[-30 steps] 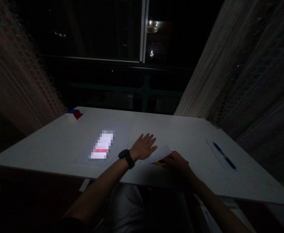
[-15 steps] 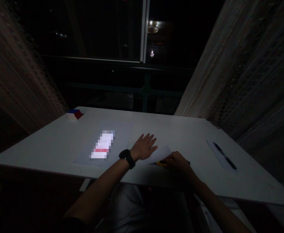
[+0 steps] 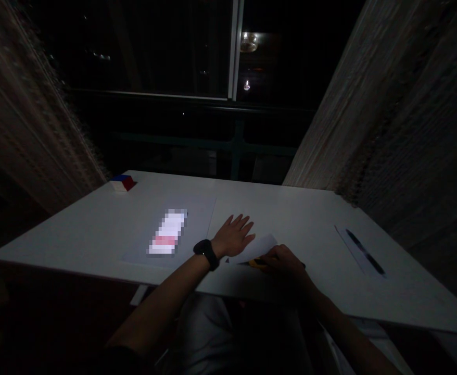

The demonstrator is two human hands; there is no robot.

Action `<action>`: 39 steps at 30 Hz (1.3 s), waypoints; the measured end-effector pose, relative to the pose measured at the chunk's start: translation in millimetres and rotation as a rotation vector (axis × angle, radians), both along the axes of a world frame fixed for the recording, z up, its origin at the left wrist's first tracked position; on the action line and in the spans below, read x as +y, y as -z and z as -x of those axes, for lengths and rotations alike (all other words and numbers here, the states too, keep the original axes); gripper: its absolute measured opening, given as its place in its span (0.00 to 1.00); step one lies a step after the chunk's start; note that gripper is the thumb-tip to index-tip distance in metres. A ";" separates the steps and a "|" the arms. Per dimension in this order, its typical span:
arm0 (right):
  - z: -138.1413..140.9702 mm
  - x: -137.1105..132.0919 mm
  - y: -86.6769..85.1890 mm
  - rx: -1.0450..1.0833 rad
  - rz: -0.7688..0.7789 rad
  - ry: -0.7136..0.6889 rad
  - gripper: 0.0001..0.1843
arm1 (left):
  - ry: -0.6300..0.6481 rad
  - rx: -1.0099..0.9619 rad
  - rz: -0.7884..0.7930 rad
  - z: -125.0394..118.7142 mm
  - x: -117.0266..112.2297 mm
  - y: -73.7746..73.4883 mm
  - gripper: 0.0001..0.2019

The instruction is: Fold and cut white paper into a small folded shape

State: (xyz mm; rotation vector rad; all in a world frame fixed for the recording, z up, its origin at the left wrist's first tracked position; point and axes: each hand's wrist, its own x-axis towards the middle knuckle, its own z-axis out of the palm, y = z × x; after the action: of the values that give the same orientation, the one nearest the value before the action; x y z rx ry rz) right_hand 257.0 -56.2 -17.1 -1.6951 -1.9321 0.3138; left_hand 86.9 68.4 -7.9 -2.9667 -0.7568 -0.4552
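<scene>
Near the desk's [image 3: 310, 219] front edge, the left hand [image 3: 232, 237] lies spread against the paper [image 3: 262, 247], apparently to steady it, while the right hand's [image 3: 287, 260] grip is pinched around a yellow tool [image 3: 257, 264], seemingly for control.

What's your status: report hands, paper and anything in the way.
Left hand spread flat, partly over white paper. Right hand closed around yellow-and-black tool, near paper's raised end. Dark pen off right, clear of both hands.
</scene>
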 end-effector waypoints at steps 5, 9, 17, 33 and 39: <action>1.7 -0.9 -3.9 0.071 0.070 0.004 0.16 | 0.002 -0.003 0.020 0.0 -0.1 -0.3 0.27; 7.6 -1.1 -8.8 0.062 0.084 0.020 0.16 | 0.004 -0.005 0.027 -0.1 -0.6 -1.1 0.27; 15.8 -3.4 -9.9 0.050 0.086 0.035 0.17 | 0.010 -0.017 0.017 0.1 0.1 0.3 0.27; 16.0 -13.7 -5.6 0.140 0.178 0.139 0.14 | 0.007 -0.034 0.007 0.4 -0.7 -1.1 0.26; -18.8 -48.1 -22.5 0.045 -0.132 0.120 0.15 | 0.045 -0.143 0.021 0.9 -4.6 -9.0 0.21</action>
State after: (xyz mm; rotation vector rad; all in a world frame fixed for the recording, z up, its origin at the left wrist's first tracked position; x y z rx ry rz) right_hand 275.8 -104.3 5.4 -1.6934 -1.7698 0.1739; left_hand 86.0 63.9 1.1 -3.0010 -0.7117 -0.6722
